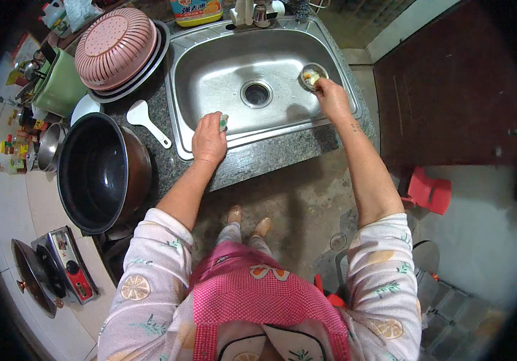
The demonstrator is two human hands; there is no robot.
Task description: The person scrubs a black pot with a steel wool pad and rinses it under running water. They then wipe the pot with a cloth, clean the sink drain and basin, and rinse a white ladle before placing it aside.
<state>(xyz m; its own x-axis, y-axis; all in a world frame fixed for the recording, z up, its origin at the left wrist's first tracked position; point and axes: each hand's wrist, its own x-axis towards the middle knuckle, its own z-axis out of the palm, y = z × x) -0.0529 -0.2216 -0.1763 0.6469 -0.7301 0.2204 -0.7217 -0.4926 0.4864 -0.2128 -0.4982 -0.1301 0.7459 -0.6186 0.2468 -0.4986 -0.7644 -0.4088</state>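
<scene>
My right hand grips the rim of a small round metal sink strainer with food scraps in it, over the right part of the stainless steel sink. At the sink's front left edge, my left hand is closed on a small green and whitish thing, perhaps a cloth or sponge, mostly hidden by the fingers. Between the hands lies the uncovered drain hole. The tap stands behind the basin.
Left of the sink are a pink plastic colander upside down on basins, a white rice paddle and a large dark pot. A detergent bottle stands behind. A portable gas stove is at the lower left.
</scene>
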